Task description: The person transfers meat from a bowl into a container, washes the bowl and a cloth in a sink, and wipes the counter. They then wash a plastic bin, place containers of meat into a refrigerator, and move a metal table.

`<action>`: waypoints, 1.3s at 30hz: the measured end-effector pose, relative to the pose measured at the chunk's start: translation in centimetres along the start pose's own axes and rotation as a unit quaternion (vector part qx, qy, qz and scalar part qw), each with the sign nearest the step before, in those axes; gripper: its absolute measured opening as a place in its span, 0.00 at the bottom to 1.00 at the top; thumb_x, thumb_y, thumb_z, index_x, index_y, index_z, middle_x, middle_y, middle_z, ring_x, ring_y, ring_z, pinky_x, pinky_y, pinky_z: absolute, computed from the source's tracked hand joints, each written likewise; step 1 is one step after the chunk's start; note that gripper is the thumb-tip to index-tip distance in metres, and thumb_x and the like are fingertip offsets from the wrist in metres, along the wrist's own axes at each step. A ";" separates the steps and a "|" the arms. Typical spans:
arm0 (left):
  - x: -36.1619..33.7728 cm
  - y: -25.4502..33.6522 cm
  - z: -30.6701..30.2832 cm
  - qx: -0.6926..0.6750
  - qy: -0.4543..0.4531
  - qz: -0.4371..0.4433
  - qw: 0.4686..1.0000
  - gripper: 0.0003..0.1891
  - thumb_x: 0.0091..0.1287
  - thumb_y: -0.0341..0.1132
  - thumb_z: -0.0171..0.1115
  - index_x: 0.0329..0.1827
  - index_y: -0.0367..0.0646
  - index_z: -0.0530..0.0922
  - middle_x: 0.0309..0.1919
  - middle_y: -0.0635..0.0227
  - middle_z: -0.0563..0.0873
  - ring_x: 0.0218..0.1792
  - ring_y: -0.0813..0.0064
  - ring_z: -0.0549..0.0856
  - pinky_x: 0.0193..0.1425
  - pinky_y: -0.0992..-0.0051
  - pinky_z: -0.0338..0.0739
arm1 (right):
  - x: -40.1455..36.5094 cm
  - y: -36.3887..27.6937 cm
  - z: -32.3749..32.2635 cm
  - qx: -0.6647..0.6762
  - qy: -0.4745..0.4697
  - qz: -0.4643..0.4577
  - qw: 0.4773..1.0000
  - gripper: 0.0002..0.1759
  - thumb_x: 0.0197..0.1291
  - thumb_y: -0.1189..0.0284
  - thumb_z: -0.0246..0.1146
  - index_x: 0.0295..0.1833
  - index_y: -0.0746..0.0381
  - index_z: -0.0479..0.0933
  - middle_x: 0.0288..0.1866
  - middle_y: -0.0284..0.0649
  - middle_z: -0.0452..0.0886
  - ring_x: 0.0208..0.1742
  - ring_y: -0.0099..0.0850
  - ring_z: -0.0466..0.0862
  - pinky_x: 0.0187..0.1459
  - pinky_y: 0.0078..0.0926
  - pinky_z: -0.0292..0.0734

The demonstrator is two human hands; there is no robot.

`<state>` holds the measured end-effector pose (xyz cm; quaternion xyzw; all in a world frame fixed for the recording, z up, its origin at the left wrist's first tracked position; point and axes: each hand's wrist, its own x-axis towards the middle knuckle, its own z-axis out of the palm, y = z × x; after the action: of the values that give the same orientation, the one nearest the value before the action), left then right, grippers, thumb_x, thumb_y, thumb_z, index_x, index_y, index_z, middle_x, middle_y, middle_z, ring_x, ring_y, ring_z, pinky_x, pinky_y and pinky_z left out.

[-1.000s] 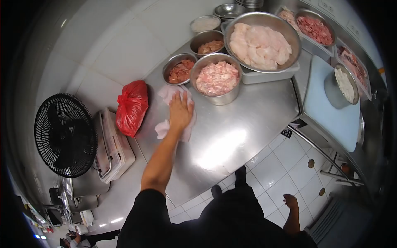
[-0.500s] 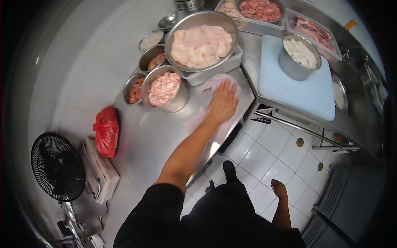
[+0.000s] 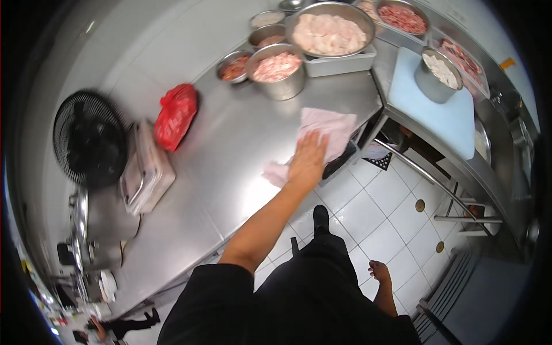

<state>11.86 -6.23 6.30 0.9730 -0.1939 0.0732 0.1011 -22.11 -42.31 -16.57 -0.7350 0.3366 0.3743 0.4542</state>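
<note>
My left hand (image 3: 309, 158) lies flat on a pale pink cloth (image 3: 328, 121), with its fingers stretched out and pressing the cloth to the steel counter (image 3: 224, 138), close to the front edge. Part of the cloth spreads beyond my fingertips, and a crumpled end shows left of my wrist. Down at my right side, over the tiled floor, hangs my right hand (image 3: 379, 271). Its fingers are loosely curled and I see nothing in them. Behind the cloth stands a steel pot of minced meat (image 3: 282, 80), beside a wide bowl of pale raw meat (image 3: 330, 34).
A red plastic bag (image 3: 175, 118) and a black fan (image 3: 91, 138) are at the left. On the right, a blue cutting board (image 3: 437, 118) carries a steel pot of whitish pieces (image 3: 438, 77). Another person (image 3: 123, 326) appears at the lower left.
My left hand has drawn the cloth back towards me along the counter's front edge, and the cloth is more spread out. The view has shifted, showing more of the counter's left end.
</note>
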 end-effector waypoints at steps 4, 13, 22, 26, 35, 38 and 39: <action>-12.8 -3.9 -4.6 0.023 -0.016 -0.106 0.994 0.46 0.55 0.38 0.73 0.75 0.42 0.57 0.75 0.49 0.58 0.76 0.51 0.58 0.79 0.57 0.52 | 2.2 -0.5 0.5 -0.120 -0.063 -0.074 0.988 0.23 0.67 0.58 0.61 0.58 0.65 0.79 0.32 0.37 0.84 0.29 0.25 0.81 0.30 0.26 0.78; -40.2 -11.2 -8.4 0.173 0.042 -0.286 0.941 0.40 0.56 0.20 0.56 0.76 0.43 0.57 0.73 0.48 0.63 0.74 0.47 0.62 0.77 0.56 0.56 | 1.3 -3.5 -3.3 -0.126 -0.040 -0.193 0.972 0.25 0.68 0.58 0.58 0.59 0.68 0.78 0.39 0.46 0.86 0.35 0.31 0.85 0.36 0.30 0.81; -43.4 -14.3 -6.7 -0.322 0.444 -0.721 0.422 0.09 0.66 0.34 0.56 0.47 0.44 0.77 0.44 0.61 0.83 0.41 0.60 0.83 0.44 0.63 0.80 | 0.8 6.5 -15.3 -0.096 -0.049 0.024 0.994 0.18 0.66 0.60 0.50 0.46 0.61 0.79 0.37 0.43 0.85 0.31 0.33 0.86 0.28 0.33 0.81; -29.8 -9.5 -3.5 -0.359 0.559 -0.639 0.388 0.05 0.63 0.33 0.58 0.38 0.43 0.75 0.34 0.62 0.80 0.34 0.65 0.82 0.36 0.65 0.80 | 1.5 8.4 -21.5 -0.036 -0.036 0.123 0.991 0.15 0.64 0.61 0.52 0.47 0.57 0.78 0.35 0.40 0.83 0.26 0.33 0.82 0.25 0.35 0.77; 1.7 3.5 7.2 -0.662 0.367 -0.471 0.453 0.05 0.68 0.26 0.51 0.42 0.45 0.66 0.34 0.63 0.73 0.31 0.64 0.77 0.32 0.63 0.79 | 6.7 6.0 -28.1 0.078 0.010 -0.015 0.997 0.25 0.66 0.57 0.55 0.65 0.55 0.74 0.37 0.37 0.81 0.28 0.29 0.80 0.26 0.30 0.74; 10.5 6.0 7.8 -0.815 0.287 -0.386 0.323 0.07 0.71 0.25 0.49 0.50 0.40 0.68 0.38 0.58 0.76 0.37 0.59 0.80 0.40 0.57 0.82 | 7.8 4.6 -27.9 0.059 0.000 0.010 0.998 0.21 0.67 0.56 0.55 0.58 0.55 0.77 0.34 0.35 0.80 0.27 0.26 0.79 0.24 0.26 0.71; 12.1 6.3 6.1 -0.872 0.196 -0.366 0.261 0.09 0.71 0.25 0.49 0.52 0.39 0.69 0.40 0.57 0.77 0.39 0.58 0.81 0.42 0.56 0.82 | 8.5 4.5 -27.8 0.046 -0.008 0.024 0.999 0.20 0.67 0.56 0.56 0.58 0.56 0.78 0.33 0.34 0.80 0.27 0.25 0.79 0.23 0.25 0.70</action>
<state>21.09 -17.69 3.63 0.2223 0.2612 0.0036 0.9393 -14.90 -70.79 -17.20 -0.7021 0.3674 0.3750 0.4810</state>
